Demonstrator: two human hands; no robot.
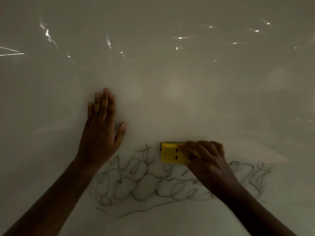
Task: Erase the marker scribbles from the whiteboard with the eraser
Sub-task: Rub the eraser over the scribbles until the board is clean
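Observation:
A glossy whiteboard (pixel 170 91) fills the whole head view in dim light. Grey looping marker scribbles (pixel 144 184) run across its lower middle, from below my left wrist to the right past my right forearm. My right hand (pixel 204 159) is shut on a yellow block eraser (pixel 170 153), which is pressed on the board at the top edge of the scribbles; the hand looks motion-blurred. My left hand (pixel 100 130) lies flat on the board, fingers together and thumb spread, up and left of the scribbles, holding nothing.
Small bright light reflections (pixel 180 38) dot the upper board. No board edge or other object is in view.

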